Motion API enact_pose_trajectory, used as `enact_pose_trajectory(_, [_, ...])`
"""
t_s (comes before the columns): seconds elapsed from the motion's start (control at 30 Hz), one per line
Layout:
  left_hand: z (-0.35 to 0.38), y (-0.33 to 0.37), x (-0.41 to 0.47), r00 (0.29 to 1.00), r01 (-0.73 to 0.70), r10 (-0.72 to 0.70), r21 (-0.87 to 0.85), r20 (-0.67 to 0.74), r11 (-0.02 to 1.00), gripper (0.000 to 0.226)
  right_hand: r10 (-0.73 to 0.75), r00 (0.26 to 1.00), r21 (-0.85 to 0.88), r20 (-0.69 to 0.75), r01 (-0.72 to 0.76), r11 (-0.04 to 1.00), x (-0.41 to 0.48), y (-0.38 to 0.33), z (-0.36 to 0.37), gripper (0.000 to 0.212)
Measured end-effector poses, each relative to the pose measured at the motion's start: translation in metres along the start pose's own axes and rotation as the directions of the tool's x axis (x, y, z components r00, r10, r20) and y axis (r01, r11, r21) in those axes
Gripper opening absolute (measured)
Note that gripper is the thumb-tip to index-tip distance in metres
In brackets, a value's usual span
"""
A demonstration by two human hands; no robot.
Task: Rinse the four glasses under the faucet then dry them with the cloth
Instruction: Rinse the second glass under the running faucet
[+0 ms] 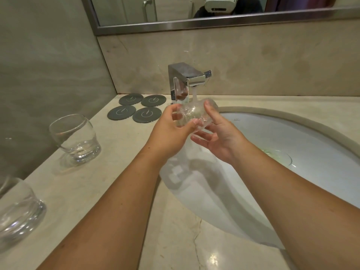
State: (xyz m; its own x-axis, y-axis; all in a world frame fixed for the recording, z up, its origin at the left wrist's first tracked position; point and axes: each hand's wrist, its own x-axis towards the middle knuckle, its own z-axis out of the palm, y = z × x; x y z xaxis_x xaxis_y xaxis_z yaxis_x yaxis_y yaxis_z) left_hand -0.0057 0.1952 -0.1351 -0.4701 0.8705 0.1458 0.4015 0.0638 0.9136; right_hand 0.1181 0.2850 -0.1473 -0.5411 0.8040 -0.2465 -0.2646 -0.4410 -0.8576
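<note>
Glass and running water blurred together at the centre, so we could not separate the rim from the base of the held glass (pixel 194 114), nor tell which way it tilted. A near glass (pixel 17 209) was cut off by the left edge of the view. An upright glass (pixel 75 137) stood on the counter (pixel 87 182), well apart from the hands. The held glass sat between both hands, directly under the faucet (pixel 187 76) and over the sink (pixel 292 133). The left hand (pixel 171 131) gripped its left side with curled fingers. The right hand (pixel 218 137) cradled it, one digit against the right wall and fingers beneath. It appeared clear, rounded and streaked with water.
</note>
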Motion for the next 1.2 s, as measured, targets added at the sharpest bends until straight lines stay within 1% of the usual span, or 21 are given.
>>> enact_pose_trajectory(0.1, [0.001, -0.001, 0.003, 0.999, 0.034, -0.037, -0.098, -0.028, 0.995, 0.075, 0.033, 0.999, 0.036, 0.002, -0.033, 0.999, -0.001, -0.002, -0.001, 0.049])
enact_pose_trajectory(0.17, [0.001, 0.0, 0.003, 0.999, 0.046, -0.048, -0.128, -0.016, 0.991, 0.071, 0.054, 0.998, 0.018, 0.01, -0.054, 0.998, -0.002, -0.002, -0.002, 0.052])
enact_pose_trajectory(0.27, [0.001, -0.001, 0.002, 0.999, 0.04, -0.041, -0.101, -0.007, 0.994, 0.069, 0.034, 0.999, -0.033, -0.018, -0.034, 0.999, -0.002, -0.001, -0.001, 0.047])
enact_pose_trajectory(0.33, [0.001, 0.0, 0.001, 0.999, 0.035, -0.035, -0.103, 0.003, 0.994, 0.077, 0.0, 0.999, -0.045, -0.037, -0.001, 0.999, -0.001, -0.001, 0.0, 0.044])
enact_pose_trajectory(0.4, [0.001, 0.001, -0.001, 0.999, 0.026, -0.023, -0.115, 0.029, 0.993, 0.08, -0.025, 0.999, -0.038, -0.037, 0.023, 0.999, -0.002, -0.003, 0.0, 0.048])
enact_pose_trajectory(0.5, [-0.002, 0.008, 0.0, 0.994, 0.007, 0.007, -0.118, 0.111, 0.993, 0.086, -0.05, 0.998, -0.071, -0.034, 0.048, 0.996, -0.002, -0.004, -0.003, 0.058])
enact_pose_trajectory(0.53, [-0.001, 0.01, 0.005, 0.992, 0.011, 0.005, -0.12, 0.129, 0.993, 0.086, -0.055, 0.998, -0.091, -0.029, 0.052, 0.994, -0.002, -0.005, -0.003, 0.062])
enact_pose_trajectory(0.6, [-0.001, 0.015, 0.011, 0.988, 0.04, -0.021, -0.121, 0.156, 0.992, 0.078, -0.061, 0.998, -0.12, -0.021, 0.058, 0.991, -0.003, -0.004, -0.002, 0.068])
enact_pose_trajectory(0.67, [0.0, 0.016, 0.016, 0.985, 0.079, -0.053, -0.161, 0.164, 0.984, 0.07, -0.066, 0.998, -0.125, -0.022, 0.063, 0.99, -0.004, -0.004, -0.001, 0.069])
enact_pose_trajectory(0.77, [0.004, 0.012, 0.017, 0.987, 0.129, -0.096, -0.29, 0.127, 0.948, 0.063, -0.039, 0.999, -0.087, -0.012, 0.038, 0.995, -0.005, -0.007, -0.002, 0.064])
enact_pose_trajectory(0.87, [0.006, 0.011, 0.015, 0.983, 0.181, -0.154, -0.417, 0.097, 0.891, 0.047, 0.0, 0.999, -0.066, 0.042, 0.003, 0.998, -0.005, -0.008, -0.004, 0.046])
enact_pose_trajectory(0.93, [0.005, 0.011, 0.015, 0.978, 0.208, -0.182, -0.464, 0.1, 0.861, 0.046, 0.005, 0.998, -0.059, 0.068, -0.001, 0.998, -0.004, -0.008, -0.005, 0.036])
enact_pose_trajectory(1.03, [0.003, 0.011, 0.017, 0.968, 0.252, -0.225, -0.497, 0.114, 0.83, 0.051, -0.045, 0.996, -0.073, 0.082, 0.051, 0.996, 0.001, -0.008, -0.007, 0.026])
enact_pose_trajectory(1.1, [0.001, 0.01, 0.018, 0.962, 0.271, -0.247, -0.503, 0.115, 0.821, 0.049, -0.095, 0.992, -0.106, 0.087, 0.104, 0.989, 0.004, -0.008, -0.008, 0.021])
enact_pose_trajectory(1.17, [0.001, 0.01, 0.018, 0.962, 0.271, -0.248, -0.502, 0.114, 0.821, 0.047, -0.146, 0.986, -0.113, 0.083, 0.154, 0.982, 0.007, -0.007, -0.01, 0.021])
enact_pose_trajectory(1.2, [0.001, 0.01, 0.017, 0.964, 0.266, -0.242, -0.497, 0.114, 0.826, 0.048, -0.168, 0.983, -0.098, 0.069, 0.175, 0.98, 0.008, -0.006, -0.011, 0.025])
